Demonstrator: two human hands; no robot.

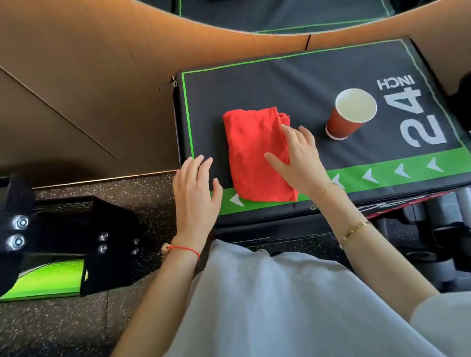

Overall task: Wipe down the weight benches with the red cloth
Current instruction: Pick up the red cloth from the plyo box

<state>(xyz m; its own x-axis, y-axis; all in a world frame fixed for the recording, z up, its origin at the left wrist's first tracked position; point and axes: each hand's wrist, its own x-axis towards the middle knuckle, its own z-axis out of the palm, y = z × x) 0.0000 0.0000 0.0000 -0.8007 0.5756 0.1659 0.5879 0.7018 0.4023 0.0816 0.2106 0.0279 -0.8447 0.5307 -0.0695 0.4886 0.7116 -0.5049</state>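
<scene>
We see the folded red cloth (256, 155) lying on the black padded box (290, 82) marked "24 INCH", beside a red paper cup (348, 115). Our right hand (300, 158) pinches the cloth's right edge; our left hand (197, 192) hovers flat, holding nothing, at the box's left corner

- We see a bright red, soft fabric cloth (256, 155), folded into a thick rough rectangle, lying flat on the dark top of a black padded box (302, 81) edged with a thin green line.
- Its near end reaches over the broad green strip with white arrows along the box's near edge; its far right corner is bunched and wrinkled.
- It sits left of centre on the top, well apart from the left edge.
- We cannot tell whether any weight bench shows; black bolted metal equipment (42, 231) stands at the left.
</scene>
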